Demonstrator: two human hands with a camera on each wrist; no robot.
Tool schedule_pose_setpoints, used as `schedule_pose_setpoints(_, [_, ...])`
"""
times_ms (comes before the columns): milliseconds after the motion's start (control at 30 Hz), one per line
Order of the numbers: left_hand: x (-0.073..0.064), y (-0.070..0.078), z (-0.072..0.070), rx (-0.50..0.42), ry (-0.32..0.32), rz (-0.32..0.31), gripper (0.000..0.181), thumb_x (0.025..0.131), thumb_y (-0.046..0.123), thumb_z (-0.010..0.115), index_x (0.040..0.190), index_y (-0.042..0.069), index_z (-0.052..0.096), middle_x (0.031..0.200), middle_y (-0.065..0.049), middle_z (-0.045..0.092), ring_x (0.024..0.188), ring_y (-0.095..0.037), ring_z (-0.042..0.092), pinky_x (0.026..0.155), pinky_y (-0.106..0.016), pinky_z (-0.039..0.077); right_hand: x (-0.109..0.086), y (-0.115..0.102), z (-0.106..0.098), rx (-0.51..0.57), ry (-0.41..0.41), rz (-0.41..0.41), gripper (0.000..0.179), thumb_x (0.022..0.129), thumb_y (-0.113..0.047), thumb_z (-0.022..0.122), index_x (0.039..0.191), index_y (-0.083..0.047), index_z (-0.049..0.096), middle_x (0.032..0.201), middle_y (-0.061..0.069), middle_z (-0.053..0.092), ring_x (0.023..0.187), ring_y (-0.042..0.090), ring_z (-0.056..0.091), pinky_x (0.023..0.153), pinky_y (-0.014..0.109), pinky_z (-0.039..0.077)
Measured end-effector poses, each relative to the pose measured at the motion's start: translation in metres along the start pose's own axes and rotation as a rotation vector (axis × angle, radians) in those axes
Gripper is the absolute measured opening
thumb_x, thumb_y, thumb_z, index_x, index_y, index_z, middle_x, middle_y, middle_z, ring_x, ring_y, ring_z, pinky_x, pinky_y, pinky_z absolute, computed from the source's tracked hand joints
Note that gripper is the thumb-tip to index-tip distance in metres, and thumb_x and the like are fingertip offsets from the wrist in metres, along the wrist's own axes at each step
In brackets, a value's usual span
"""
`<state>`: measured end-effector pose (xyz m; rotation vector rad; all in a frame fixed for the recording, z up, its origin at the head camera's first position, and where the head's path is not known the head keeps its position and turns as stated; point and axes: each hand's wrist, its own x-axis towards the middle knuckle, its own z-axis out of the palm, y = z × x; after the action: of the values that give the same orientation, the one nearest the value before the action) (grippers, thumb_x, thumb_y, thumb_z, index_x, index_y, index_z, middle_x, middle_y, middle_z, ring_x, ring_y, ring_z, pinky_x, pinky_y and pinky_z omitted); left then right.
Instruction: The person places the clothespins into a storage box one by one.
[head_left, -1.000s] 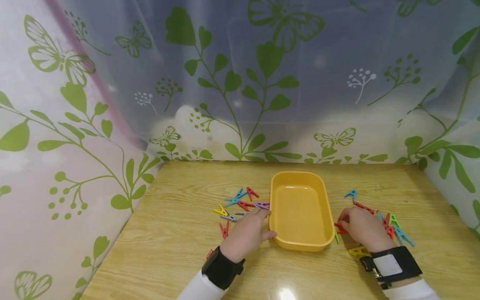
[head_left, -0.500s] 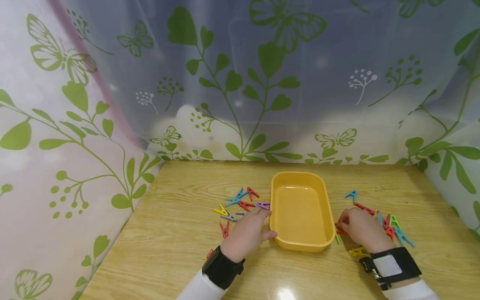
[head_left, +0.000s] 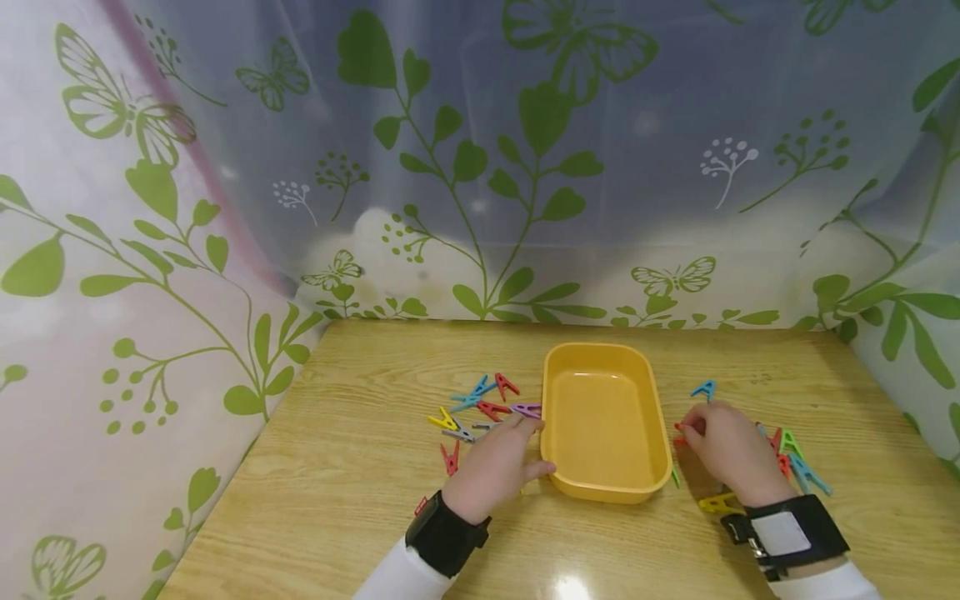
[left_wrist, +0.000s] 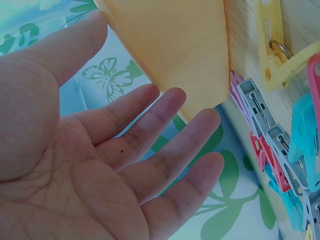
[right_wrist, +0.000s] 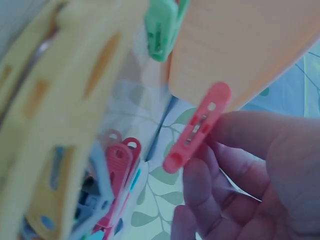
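A yellow plastic basin (head_left: 607, 493) stands on the wooden table between both hands. My left hand (head_left: 497, 471) rests at its left wall, thumb and fingertips right at the rim. In the left wrist view the palm shows and the fingers are loosely extended. On the other side of the basin, my right hand (head_left: 727, 452) pinches a red clothespin (right_wrist: 199, 129) between thumb and fingers, above the table. A green clothespin (right_wrist: 161, 30) lies close to the basin's right wall. Below the right hand sits a yellow clothespin (head_left: 720, 503).
Several clothespins lie left of the basin, among them a purple one (head_left: 527, 410), a yellow one (head_left: 442, 418) and a red one (head_left: 450, 458). Right of my right hand are more, including a light blue one (head_left: 808, 473). A patterned curtain (head_left: 480, 167) hangs behind the table.
My right hand has risen slightly and moved away from me, bringing a red clothespin up in its fingers. The left hand and the basin stay in place.
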<state>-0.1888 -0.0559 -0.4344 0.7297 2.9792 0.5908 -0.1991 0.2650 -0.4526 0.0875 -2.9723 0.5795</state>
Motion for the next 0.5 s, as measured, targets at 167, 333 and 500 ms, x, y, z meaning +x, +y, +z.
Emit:
schedule_pose_setpoints(167, [0.000,-0.001,0.001,0.008,0.005,0.004,0.060,0.092,0.039,0.078,0.139,0.006,0.061,0.134,-0.008,0.064,0.125,-0.024,0.063,0.104,-0.036,0.053,-0.003,-0.009,-0.006,0.036,0.110,-0.036,0.015,0.097,-0.014,0.070,0.099,0.000,0.072,0.089,0.013,0.066,0.071,0.022,0.059,0.059,0.037,0.049])
schedule_pose_setpoints(333, [-0.001,0.000,0.000,0.021,0.009,0.009,0.060,0.092,0.040,0.078,0.139,0.006,0.061,0.133,-0.008,0.065,0.123,-0.024,0.063,0.103,-0.036,0.053,-0.007,-0.025,-0.011,0.066,0.226,-0.110,0.012,0.096,-0.015,0.073,0.099,-0.004,0.074,0.090,0.009,0.066,0.076,0.023,0.064,0.060,0.035,0.052])
schedule_pose_setpoints(500, [-0.002,0.001,-0.002,0.036,0.015,0.015,0.060,0.092,0.041,0.077,0.139,0.006,0.061,0.133,-0.008,0.066,0.123,-0.024,0.064,0.103,-0.036,0.053,-0.016,-0.049,-0.014,0.099,0.262,-0.216,0.006,0.093,-0.013,0.077,0.097,-0.009,0.075,0.090,0.004,0.068,0.079,0.021,0.064,0.061,0.028,0.051])
